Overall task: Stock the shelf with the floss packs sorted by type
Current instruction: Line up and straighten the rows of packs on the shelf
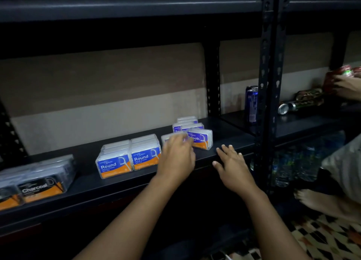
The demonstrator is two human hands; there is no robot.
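Floss packs stand in groups on the dark shelf (117, 183). Black Charcoal packs (39, 181) are at the left, blue Round packs (129, 158) in the middle, and Smooth packs (201, 140) at the right in a loose cluster. My left hand (175, 158) reaches over one clear pack (168, 137) on the left side of the Smooth cluster, with its fingers curled over the top. The hand is blurred and hides the label. My right hand (232, 166) hovers with spread fingers at the shelf's front edge, just right of the Smooth packs, holding nothing.
A black perforated upright (270, 84) divides this bay from the one to its right. There a blue can (252, 105) stands and other cans (300, 103) lie on their sides. Another person's hand (347, 87) holds red cans there. Water bottles (293, 162) sit lower down.
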